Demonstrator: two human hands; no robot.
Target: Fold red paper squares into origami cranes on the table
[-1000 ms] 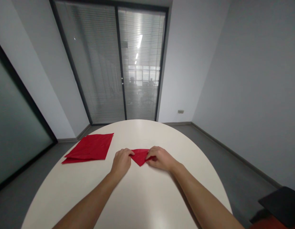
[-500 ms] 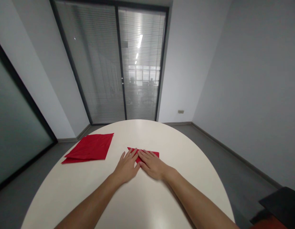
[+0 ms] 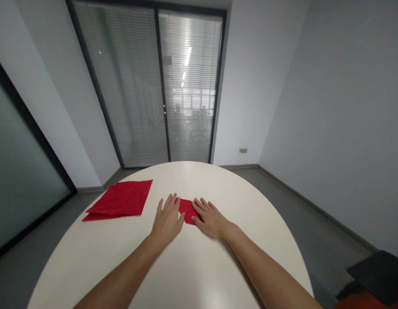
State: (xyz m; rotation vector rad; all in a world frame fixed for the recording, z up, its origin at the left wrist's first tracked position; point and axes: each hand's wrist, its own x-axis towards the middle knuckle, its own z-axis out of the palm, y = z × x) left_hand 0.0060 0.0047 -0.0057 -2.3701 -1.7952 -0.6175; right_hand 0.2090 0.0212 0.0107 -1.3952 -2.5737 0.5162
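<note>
A small folded piece of red cloth or paper [image 3: 188, 211], its material hard to tell, lies flat on the white table between my hands. My left hand [image 3: 167, 218] rests at its left edge, fingers stretched forward and spread a little. Across its right part lies my right hand [image 3: 210, 219], palm down with the fingers extended, hiding that side. Neither hand grips anything. Farther left, apart from both hands, is a larger folded red sheet [image 3: 122, 198] with creases and a layered near edge.
The round white table [image 3: 192, 270] curves away on both sides. Behind it stand glass panels with blinds [image 3: 192, 141] in a dark frame. A black chair-like object [image 3: 381, 274] is at the lower right, beside the table. Pale walls surround the room.
My hands have moved apart from where they met over the small red piece. The left went left and the right slightly right, uncovering the middle of the piece.
</note>
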